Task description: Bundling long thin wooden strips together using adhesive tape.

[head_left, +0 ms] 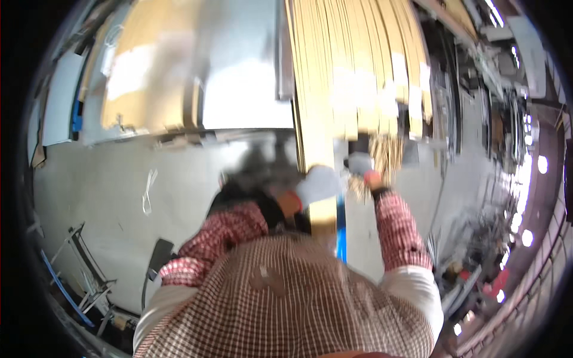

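Both my hands wear pale grey work gloves with red cuffs. My left hand (319, 184) lies over a long flat yellow strip (323, 216), which runs from the stack toward my body. Its fingers are smeared by motion, so their grip does not show. To the right of the strip is my right hand (360, 163), close to a bundle of thin brownish strips (387, 156) under the stack's end. Blur hides whether its fingers hold anything. Ahead lies a wide stack of long yellow strips (352, 65), side by side with uneven near ends.
Left of the stack are a pale grey sheet (242, 89) and a yellow panel (152, 65). A white loop of cord (149, 191) lies on the grey floor (95, 179). A metal frame stand (89, 274) is at lower left; dark racks and clutter line the right.
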{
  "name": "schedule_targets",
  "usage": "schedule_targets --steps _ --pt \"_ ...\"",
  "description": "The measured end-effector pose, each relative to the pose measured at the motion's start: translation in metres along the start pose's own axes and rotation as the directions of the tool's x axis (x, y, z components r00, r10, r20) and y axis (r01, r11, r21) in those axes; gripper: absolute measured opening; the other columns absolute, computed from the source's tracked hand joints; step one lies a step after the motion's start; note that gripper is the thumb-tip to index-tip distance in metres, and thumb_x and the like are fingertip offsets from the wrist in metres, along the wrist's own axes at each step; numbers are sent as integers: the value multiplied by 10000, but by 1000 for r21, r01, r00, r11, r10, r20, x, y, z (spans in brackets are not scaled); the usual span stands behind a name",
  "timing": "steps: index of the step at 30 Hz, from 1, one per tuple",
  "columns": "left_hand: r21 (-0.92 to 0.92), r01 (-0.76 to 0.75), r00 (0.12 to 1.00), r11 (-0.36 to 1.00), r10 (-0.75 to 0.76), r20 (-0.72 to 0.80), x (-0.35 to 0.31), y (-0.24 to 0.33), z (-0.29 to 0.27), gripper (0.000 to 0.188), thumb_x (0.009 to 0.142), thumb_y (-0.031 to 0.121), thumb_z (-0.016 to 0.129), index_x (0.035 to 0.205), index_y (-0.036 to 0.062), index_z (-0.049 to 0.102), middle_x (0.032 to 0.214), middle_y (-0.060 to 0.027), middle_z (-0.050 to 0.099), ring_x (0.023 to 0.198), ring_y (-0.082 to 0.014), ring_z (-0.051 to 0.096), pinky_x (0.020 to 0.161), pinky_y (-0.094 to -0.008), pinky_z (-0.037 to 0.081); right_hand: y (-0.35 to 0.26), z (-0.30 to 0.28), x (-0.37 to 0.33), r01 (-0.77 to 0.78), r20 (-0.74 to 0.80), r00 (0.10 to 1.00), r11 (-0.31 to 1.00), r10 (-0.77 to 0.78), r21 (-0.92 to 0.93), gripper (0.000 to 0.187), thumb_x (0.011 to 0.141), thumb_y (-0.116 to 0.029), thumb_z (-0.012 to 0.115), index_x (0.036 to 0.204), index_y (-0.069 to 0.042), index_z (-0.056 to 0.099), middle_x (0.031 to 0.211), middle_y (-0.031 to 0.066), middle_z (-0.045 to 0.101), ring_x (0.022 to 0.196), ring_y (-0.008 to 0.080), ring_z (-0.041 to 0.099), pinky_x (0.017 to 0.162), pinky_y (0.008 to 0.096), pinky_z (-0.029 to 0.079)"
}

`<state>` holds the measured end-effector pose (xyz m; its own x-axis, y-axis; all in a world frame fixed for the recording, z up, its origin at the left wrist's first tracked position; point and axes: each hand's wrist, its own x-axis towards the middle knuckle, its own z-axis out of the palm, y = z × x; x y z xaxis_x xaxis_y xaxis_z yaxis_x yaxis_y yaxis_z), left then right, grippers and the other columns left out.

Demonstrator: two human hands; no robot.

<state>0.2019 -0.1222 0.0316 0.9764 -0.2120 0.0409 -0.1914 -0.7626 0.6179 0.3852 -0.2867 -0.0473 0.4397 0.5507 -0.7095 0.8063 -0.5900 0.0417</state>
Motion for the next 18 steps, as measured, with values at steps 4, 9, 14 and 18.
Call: schedule_targets --steps 4,9,14,18 --pt "-598 253 702 760 -570 -427 -43 -92 -18 408 828 196 596 1190 7 595 956 -226 648 919 -375 626 830 -453 500 -84 -62 -74 209 -579 781 776 234 595 296 839 -243 684 915 24 580 769 200 619 706 346 620 649 439 488" --pt "-336 457 609 824 -565 -556 5 -183 -65 714 762 158 619 1383 -70 350 1131 -287 567 1080 -420 548 913 -468 458 -197 -56 -124 111 -687 701 922 192 370 839 710 -373 770 1322 56 389 986 302 579 901 445 591 742 497 489" --pt "-344 358 785 868 -479 -393 -8 -194 -92 477 842 180 591 1238 -50 456 1174 -294 565 1083 -467 541 905 -470 460 -201 -51 -128 15 -571 732 829 372 560 846 702 -294 742 1365 50 346 1013 298 568 885 443 590 753 503 489" --pt "-262 263 837 929 -355 -417 -121 -200 -60 660 832 250 672 1379 5 396 1233 -269 563 1136 -445 537 957 -422 459 -198 -48 -125 56 -605 718 839 343 542 854 702 -291 742 1374 49 340 1029 306 562 906 449 593 751 496 494"
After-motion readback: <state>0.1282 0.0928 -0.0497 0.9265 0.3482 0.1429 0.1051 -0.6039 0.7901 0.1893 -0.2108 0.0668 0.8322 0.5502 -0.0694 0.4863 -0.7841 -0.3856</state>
